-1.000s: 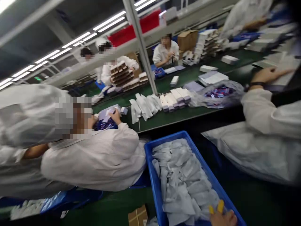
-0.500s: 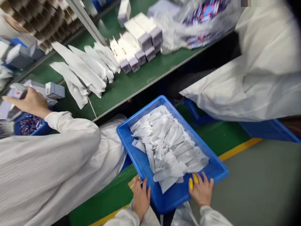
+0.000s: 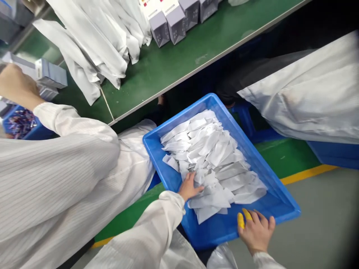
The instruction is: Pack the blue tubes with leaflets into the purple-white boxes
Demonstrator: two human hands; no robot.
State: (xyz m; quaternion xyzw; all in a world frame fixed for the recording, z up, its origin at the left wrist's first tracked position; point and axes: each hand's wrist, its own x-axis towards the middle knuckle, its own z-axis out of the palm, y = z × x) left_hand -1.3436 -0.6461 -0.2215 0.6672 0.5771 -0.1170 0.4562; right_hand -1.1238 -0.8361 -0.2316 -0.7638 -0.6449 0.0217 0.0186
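A blue plastic tray [image 3: 263, 160] lies tilted across the view, holding a heap of flat white paper-like pouches [image 3: 207, 145]. My left hand [image 3: 190, 188] is inside the tray, resting at the lower left side of the heap. Its thumb is spread from the fingers and nothing shows held in it; some fingertips are against the pouches. My right hand [image 3: 256, 228] grips the tray's near rim, with yellow covers on two of its fingers. The ends of those fingers lie over the inner side of the rim.
On the left a co-worker's sleeve [image 3: 61, 116] reaches over a green workbench [image 3: 174, 71]. Long white sleeves of material [image 3: 92, 48] and small boxes [image 3: 174, 22] lie on it. Another person in a white coat [image 3: 314, 89] sits at right. A blue bin [image 3: 336, 153] stands behind that person.
My left hand has let go of the tray's near left edge and moved up and in over the pouches. My right hand stays on the rim. The view has shifted closer to the tray.
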